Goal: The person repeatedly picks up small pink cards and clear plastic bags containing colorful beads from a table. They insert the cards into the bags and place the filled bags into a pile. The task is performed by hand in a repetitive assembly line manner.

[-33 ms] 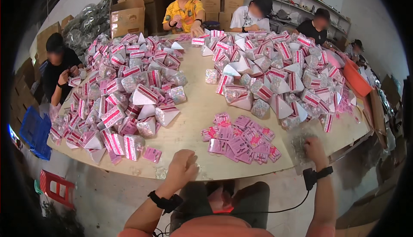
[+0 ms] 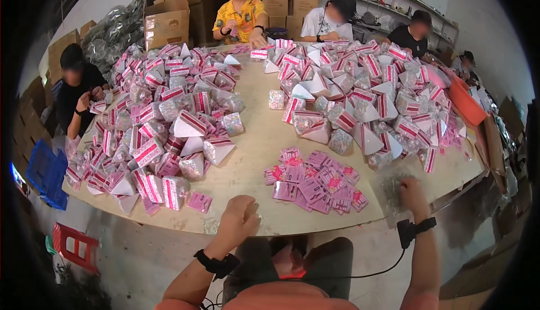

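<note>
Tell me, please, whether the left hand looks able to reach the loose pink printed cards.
Probably yes: the left hand is over the near edge of the table, the pink printed cards lie to its right, and nothing bulky appears to stand between them.

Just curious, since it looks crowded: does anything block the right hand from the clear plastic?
Nothing visible does: the right hand is right at the clear plastic, and the pink cards lie off to its left.

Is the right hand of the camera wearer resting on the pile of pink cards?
No, the right hand is at the clear plastic, to the right of the pink cards and apart from them.
</note>
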`<state>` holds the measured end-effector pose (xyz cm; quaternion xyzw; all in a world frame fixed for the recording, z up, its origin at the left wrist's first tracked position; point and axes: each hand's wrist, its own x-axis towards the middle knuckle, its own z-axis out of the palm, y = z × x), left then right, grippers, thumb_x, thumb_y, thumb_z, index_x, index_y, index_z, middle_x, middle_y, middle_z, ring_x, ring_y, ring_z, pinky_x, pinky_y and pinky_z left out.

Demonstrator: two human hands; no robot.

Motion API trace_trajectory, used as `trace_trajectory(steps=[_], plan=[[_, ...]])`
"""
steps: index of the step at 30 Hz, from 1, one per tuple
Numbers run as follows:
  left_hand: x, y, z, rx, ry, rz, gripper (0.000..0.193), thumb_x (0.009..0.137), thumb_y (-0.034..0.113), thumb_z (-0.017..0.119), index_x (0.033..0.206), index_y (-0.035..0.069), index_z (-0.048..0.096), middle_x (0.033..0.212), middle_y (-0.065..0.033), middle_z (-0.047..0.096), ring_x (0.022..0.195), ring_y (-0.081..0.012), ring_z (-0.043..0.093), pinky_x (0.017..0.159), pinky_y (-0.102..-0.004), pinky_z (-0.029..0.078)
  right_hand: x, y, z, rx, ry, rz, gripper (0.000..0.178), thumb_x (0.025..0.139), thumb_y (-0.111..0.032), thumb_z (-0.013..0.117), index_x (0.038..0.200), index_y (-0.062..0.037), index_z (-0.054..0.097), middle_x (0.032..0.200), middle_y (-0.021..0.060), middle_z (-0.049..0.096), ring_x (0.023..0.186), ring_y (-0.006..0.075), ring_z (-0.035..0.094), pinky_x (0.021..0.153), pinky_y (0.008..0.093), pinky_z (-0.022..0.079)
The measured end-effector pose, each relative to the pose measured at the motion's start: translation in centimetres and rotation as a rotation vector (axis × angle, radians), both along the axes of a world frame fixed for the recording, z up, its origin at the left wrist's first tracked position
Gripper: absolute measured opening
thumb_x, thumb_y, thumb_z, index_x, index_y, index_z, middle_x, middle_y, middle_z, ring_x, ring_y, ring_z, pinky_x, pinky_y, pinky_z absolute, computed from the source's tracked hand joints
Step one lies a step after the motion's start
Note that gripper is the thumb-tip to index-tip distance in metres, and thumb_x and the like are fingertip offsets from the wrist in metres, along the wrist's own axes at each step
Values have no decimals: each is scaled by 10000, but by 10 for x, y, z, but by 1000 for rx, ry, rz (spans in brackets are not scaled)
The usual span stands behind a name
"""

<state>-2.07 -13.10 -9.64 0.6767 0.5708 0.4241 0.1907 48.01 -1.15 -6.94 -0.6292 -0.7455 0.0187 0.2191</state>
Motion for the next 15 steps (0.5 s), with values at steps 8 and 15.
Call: trace_trajectory(steps=[8, 15], plan=[[4, 1, -6, 86, 124, 33, 402, 717, 56, 629, 1108, 27, 541, 1092, -172, 561, 1019, -335, 542, 866, -390, 463, 9, 3, 19, -44, 667, -135, 117, 805, -107, 589, 730, -16, 584, 570, 24, 535, 463, 87, 507, 413, 256, 378], [8, 3, 0, 85, 161, 10, 378, 716, 57, 622, 1079, -11, 541, 1104, -193, 570, 1069, -376, 516, 932, -431, 428, -5, -11, 43, -184, 711, -170, 114, 828, -106, 559, 754, -18, 553, 595, 40, 569, 453, 98, 532, 402, 247, 395]])
